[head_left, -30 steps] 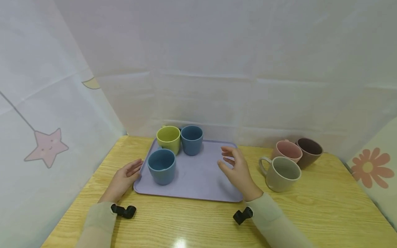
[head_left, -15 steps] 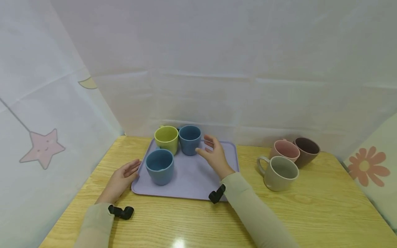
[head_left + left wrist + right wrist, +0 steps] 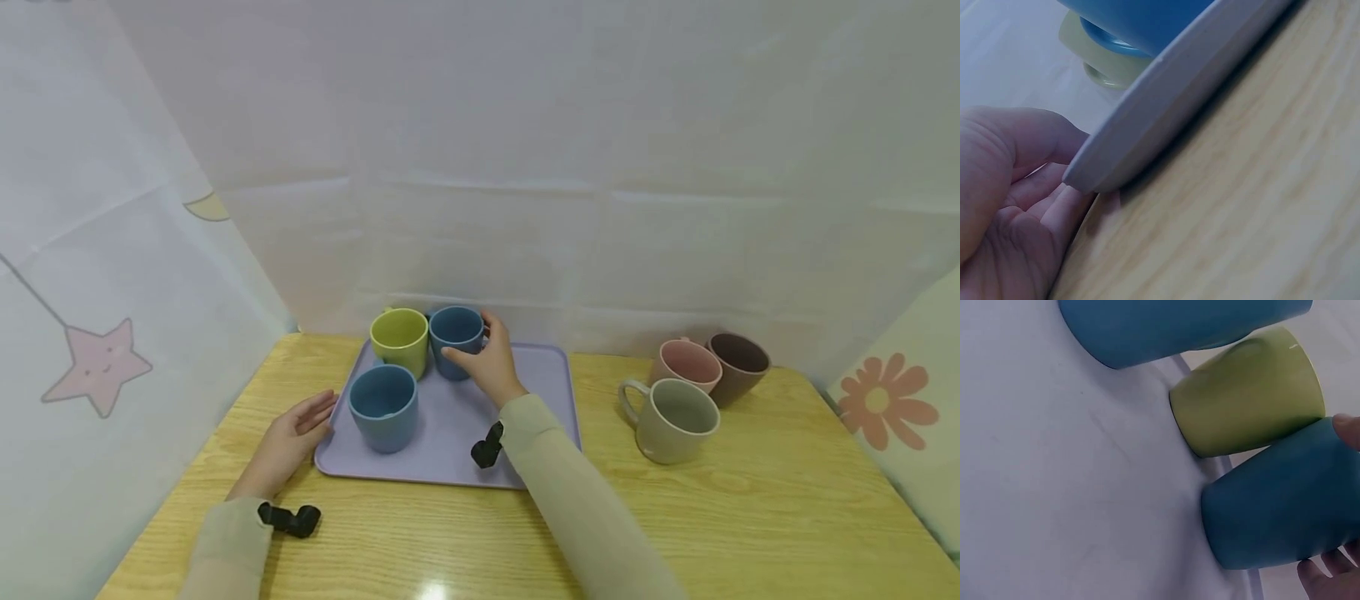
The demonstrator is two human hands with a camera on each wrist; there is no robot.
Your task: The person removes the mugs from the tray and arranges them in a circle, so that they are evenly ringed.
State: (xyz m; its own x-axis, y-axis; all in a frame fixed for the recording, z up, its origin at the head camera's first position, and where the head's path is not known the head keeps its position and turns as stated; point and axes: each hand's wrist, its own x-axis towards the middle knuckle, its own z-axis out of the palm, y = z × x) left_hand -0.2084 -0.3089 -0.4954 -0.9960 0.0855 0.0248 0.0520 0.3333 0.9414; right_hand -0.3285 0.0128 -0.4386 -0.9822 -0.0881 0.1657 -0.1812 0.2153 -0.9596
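My right hand (image 3: 491, 358) holds the rear blue mug (image 3: 456, 325), thumb across its near side and fingers round the right side. In the right wrist view the thumb (image 3: 1349, 430) lies near the rim. That mug stands upright on a lilac tray (image 3: 442, 454), right beside a yellow-green mug (image 3: 397, 346). A second blue mug (image 3: 384, 417) stands in front of the yellow-green one. At the tray's left edge rests my left hand (image 3: 288, 437), its fingers loosely extended; the left wrist view has its fingertips right at the tray rim (image 3: 1147, 112).
On the wooden table (image 3: 420, 533), right of the tray, stand a grey-beige mug (image 3: 671, 433) with its handle to the left, a pink mug (image 3: 686, 362) and a dark brown mug (image 3: 738, 375). A white cloth (image 3: 480, 208) hangs close behind the tray.
My right hand has moved left and away from me, from above the tray's right side to the rear blue mug, and now grips it. The left hand stays at the tray edge.
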